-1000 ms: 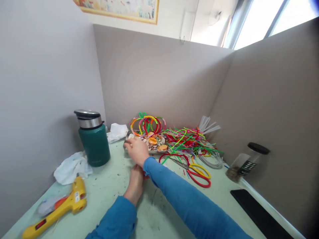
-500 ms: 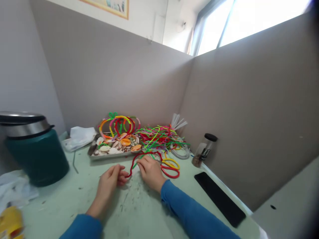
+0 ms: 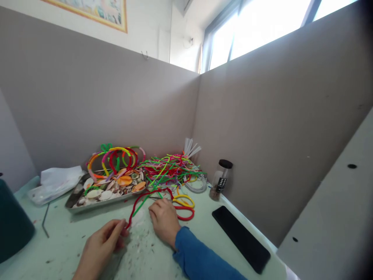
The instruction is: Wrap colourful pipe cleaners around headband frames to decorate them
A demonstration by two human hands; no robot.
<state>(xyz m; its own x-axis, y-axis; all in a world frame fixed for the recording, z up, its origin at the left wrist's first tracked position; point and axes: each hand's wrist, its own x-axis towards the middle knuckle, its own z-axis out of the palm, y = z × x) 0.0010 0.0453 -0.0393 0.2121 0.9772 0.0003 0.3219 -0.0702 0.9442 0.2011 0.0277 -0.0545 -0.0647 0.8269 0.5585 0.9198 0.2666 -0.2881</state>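
My left hand (image 3: 106, 239) pinches the lower end of a red pipe cleaner (image 3: 134, 207), which curves up and over to the right on the table. A green pipe cleaner (image 3: 141, 205) lies beside it, slanting toward the pile behind. My right hand (image 3: 164, 221) rests on the table with its fingers curled down and closed; what they hold, if anything, is hidden. Just right of it lie scissors with one yellow and one red handle loop (image 3: 185, 214). Their blades point left behind my right hand.
A metal tray (image 3: 100, 206) of shells stands at the back left, with pipe-cleaner rings (image 3: 118, 159) on it. Beside it spreads a tangled pile of pipe cleaners (image 3: 171, 169). A black-lidded jar (image 3: 220, 181) and a black slab (image 3: 241, 239) are right; a green container (image 3: 13, 221) is left.
The view has turned to the right, so everything sits further left. My left hand has drawn a little nearer, still on the red pipe cleaner. My right hand's fingers have curled lower.
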